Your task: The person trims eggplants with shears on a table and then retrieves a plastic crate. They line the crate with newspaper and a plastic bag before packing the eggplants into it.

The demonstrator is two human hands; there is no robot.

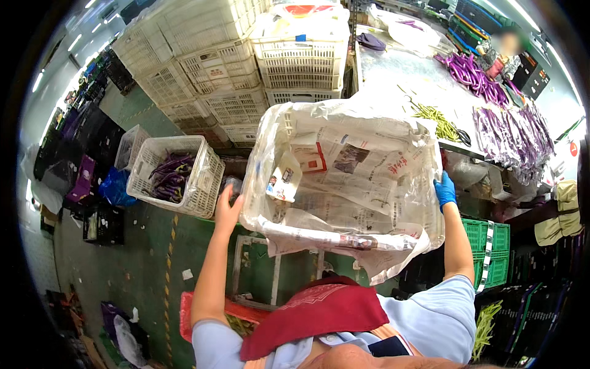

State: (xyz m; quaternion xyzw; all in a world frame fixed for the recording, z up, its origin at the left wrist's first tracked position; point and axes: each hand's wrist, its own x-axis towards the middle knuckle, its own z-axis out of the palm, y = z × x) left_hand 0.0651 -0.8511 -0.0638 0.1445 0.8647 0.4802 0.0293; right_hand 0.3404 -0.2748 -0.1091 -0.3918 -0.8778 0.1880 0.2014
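I hold a white plastic crate in front of me, lined with newspaper and clear plastic film. My left hand, bare, grips the crate's left side. On the right side my right hand, in a blue glove, holds the other wall. The crate is lifted above a metal frame stand on the green floor. Only paper lining shows inside it.
A white basket with purple eggplants sits on the floor at left. Stacked white crates rise behind. A steel table at right holds purple eggplants and green beans. Green crates stand at right; a person sits beyond.
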